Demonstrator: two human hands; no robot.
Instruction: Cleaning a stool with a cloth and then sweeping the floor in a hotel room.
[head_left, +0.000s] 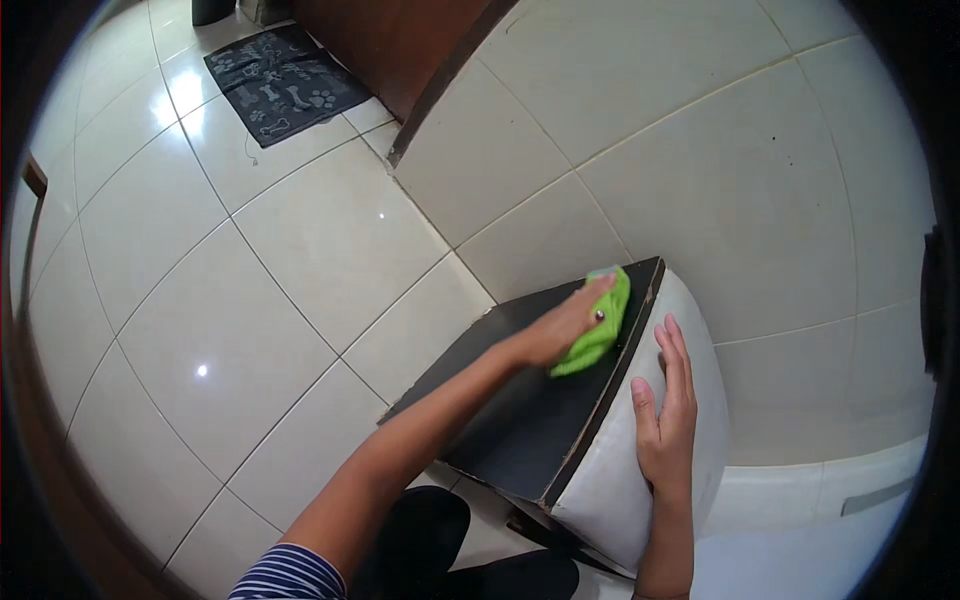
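My left hand (562, 326) presses a bright green cloth (611, 319) onto a flat black panel (517, 427). The cloth is bunched under the palm and fingers, near the panel's upper right corner. That panel is one face of a piece of furniture, whose exact kind I cannot tell; its edges look chipped. A padded white side (600, 480) joins the panel along the right edge. Against this white padding lies my right hand (667, 420), holding nothing, its fingers extended and thumb apart. Whether it presses on the padding or only hovers is hard to tell.
Behind the furniture rises a wall of pale tiles (690, 187). Glossy tiled floor (277, 292) spreads to the left. A dark doormat with paw and bone prints (285, 82) lies before a brown door (390, 45). My dark-clad legs (420, 532) are close below the panel.
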